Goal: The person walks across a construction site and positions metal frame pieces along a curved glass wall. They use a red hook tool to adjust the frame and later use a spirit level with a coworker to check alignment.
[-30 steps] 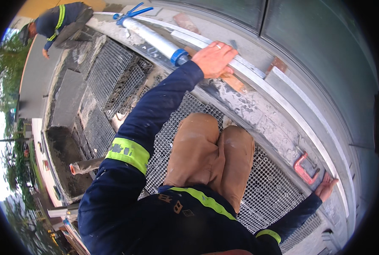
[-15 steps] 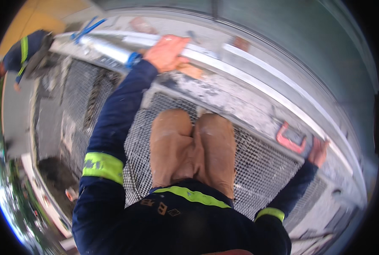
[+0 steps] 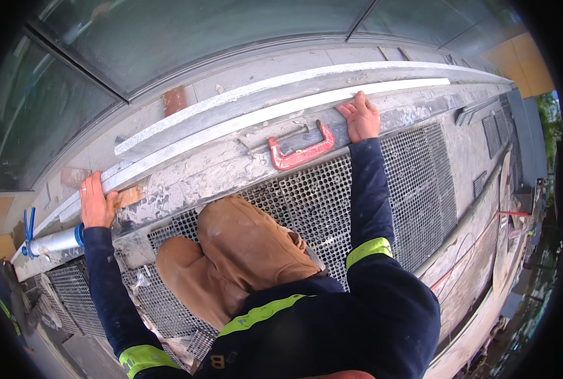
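Note:
My left hand (image 3: pixel 98 205) is closed over the long white strip (image 3: pixel 262 110) at the left, beside a wood piece (image 3: pixel 128 197). My right hand (image 3: pixel 360 123) grips the front edge of that strip farther right, fingers curled. A granular-faced metal length (image 3: pixel 186 115) lies just behind the strip. Between my hands, a red C-clamp (image 3: pixel 297 156) rests on the stained ledge (image 3: pixel 155 211). A silver caulking gun (image 3: pixel 57 243) with blue fittings lies left of my left hand.
My knees are on black perforated mats (image 3: pixel 407 196) below the ledge. Tall glass panes (image 3: pixel 205 31) line the back, with reddish pieces (image 3: pixel 174 101) at their base. A co-worker (image 3: pixel 6 297) is low at the far left. Boards and red rods lie at the right.
My view has swung rightward along the ledge, moving the co-worker down the left edge and the clamp toward the middle. Both hands remain on the strip, my right now higher in view.

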